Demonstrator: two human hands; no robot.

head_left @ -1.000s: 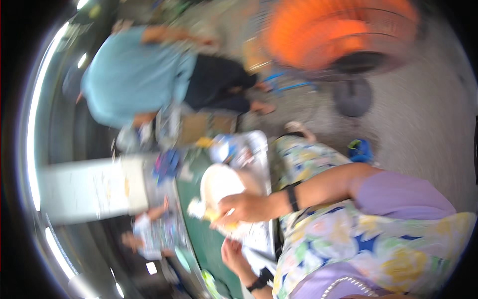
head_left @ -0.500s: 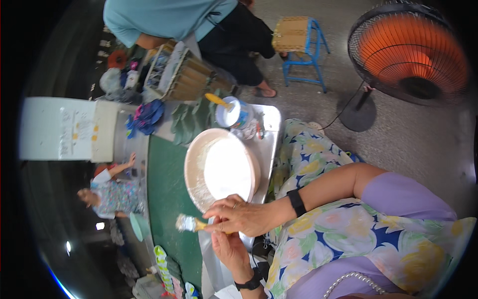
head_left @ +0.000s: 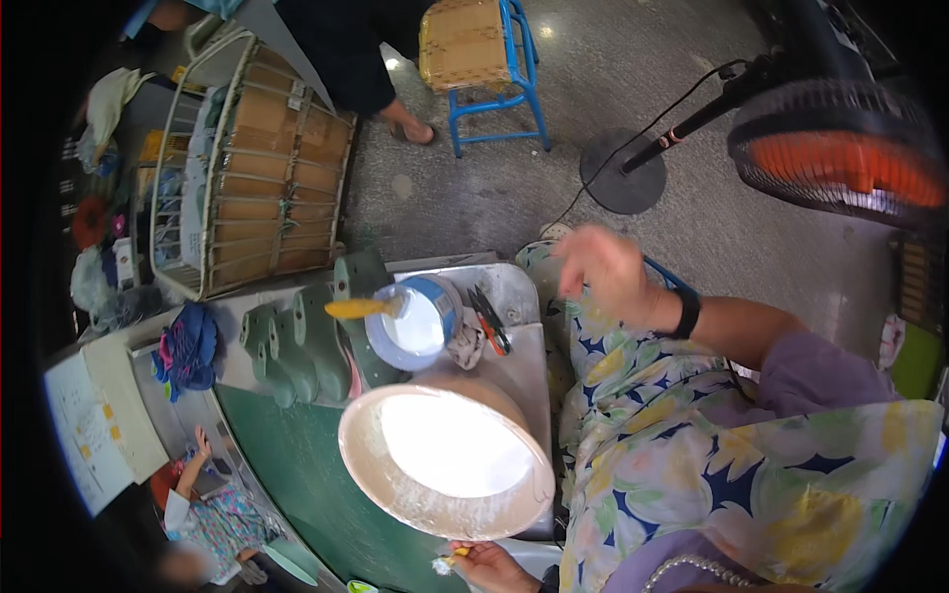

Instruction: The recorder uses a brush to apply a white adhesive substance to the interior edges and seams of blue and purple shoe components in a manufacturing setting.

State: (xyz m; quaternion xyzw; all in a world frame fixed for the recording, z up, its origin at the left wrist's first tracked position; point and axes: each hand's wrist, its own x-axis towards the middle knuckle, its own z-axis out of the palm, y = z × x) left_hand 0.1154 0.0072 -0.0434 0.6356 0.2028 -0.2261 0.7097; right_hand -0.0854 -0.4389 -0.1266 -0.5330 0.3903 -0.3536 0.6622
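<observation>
My left hand (head_left: 489, 566) is pinched around a small paintbrush (head_left: 443, 565) with a yellow handle and white-coated bristles, just below the basin. My right hand (head_left: 605, 274) is raised and blurred beside the tray, fingers loosely bent and apart; I see nothing in it. A pale pink basin (head_left: 368, 491) holds bright white liquid. Above it stands a blue-and-white tub (head_left: 445, 296) of white liquid, with a second yellow-handled brush (head_left: 358, 308) resting in it. Snips with orange-red handles (head_left: 491, 321) and a crumpled whitish cloth (head_left: 466, 347) lie beside the tub.
Green shoe lasts (head_left: 316, 341) stand left of the tub on a green-topped table (head_left: 282, 435). A large wire-framed basket (head_left: 267, 158), a blue stool (head_left: 484, 59) and a standing fan (head_left: 835, 158) are farther off. A person (head_left: 222, 529) is at the lower left; another's leg shows above.
Both hands were together at the brush; now the left alone holds it, lower down, and the right has lifted away upward. The view has shifted, bringing the basket and tub closer.
</observation>
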